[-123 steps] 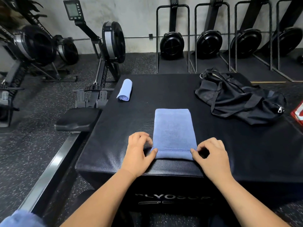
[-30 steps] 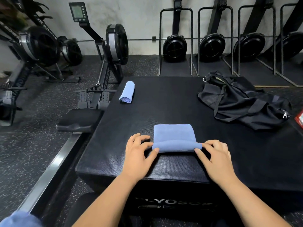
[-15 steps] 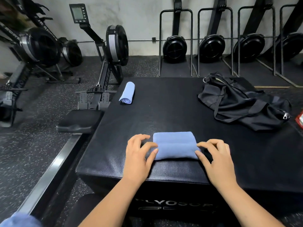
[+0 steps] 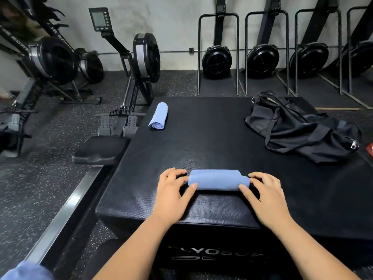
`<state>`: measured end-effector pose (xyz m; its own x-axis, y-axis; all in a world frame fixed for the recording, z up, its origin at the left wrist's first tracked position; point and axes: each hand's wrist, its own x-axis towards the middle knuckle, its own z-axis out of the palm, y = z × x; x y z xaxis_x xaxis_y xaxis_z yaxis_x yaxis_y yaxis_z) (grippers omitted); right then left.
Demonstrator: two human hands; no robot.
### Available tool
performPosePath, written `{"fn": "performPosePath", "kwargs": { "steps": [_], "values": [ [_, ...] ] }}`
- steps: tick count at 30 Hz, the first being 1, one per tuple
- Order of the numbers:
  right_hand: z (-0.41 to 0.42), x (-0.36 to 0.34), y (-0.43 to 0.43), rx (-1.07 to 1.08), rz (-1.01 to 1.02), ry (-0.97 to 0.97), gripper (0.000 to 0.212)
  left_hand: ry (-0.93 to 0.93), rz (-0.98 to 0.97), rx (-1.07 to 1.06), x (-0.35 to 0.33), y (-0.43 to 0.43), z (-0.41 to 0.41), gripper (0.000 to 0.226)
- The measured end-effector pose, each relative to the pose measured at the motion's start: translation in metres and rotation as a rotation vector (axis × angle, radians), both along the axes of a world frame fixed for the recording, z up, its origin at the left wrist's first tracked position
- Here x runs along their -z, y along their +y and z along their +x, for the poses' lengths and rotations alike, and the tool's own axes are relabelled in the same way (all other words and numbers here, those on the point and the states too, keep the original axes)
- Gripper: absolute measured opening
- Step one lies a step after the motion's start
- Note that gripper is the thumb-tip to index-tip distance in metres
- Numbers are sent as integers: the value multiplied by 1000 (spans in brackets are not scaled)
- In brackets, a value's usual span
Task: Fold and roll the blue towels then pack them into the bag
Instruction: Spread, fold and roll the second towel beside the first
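Observation:
A blue towel (image 4: 219,180) lies rolled up crosswise near the front of the black padded box (image 4: 212,138). My left hand (image 4: 173,188) grips the roll's left end, thumb in front and fingers behind. My right hand (image 4: 264,191) grips its right end the same way. A second rolled blue towel (image 4: 159,116) lies at the box's far left corner. The black bag (image 4: 302,128) lies slumped at the far right of the box, its zipper pull toward the right edge.
Rowing machines stand on the speckled floor to the left (image 4: 131,81) and upright along the back wall (image 4: 218,57). A rower seat (image 4: 99,150) sits close to the box's left edge. More blue cloth (image 4: 24,271) shows at the lower left corner.
The flat folded towel has been rolled away from me into a full roll. Both hands moved forward with it.

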<state>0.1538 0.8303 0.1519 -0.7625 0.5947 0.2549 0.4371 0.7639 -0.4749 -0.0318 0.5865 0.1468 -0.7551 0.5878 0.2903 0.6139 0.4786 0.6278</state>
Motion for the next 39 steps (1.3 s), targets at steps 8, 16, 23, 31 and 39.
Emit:
{"fn": "performPosePath", "kwargs": {
  "steps": [8,16,23,31,39],
  "values": [
    [-7,-11,-2,75,-216,98,34,-47,-4,-131,-3,10,-2,54],
    [-25,-35,-5,-69,-153,-33,25,173,-221,-354,-42,29,4,31],
    [-33,-41,-33,74,-263,-88,18,-95,-14,-97,-45,31,20,16],
    [-69,-39,-73,48,-427,-146,20,-457,64,45,-52,8,19,52],
    [-64,-46,-96,-169,-300,-50,45,-539,90,86,-50,-15,2,57]
  ]
}}
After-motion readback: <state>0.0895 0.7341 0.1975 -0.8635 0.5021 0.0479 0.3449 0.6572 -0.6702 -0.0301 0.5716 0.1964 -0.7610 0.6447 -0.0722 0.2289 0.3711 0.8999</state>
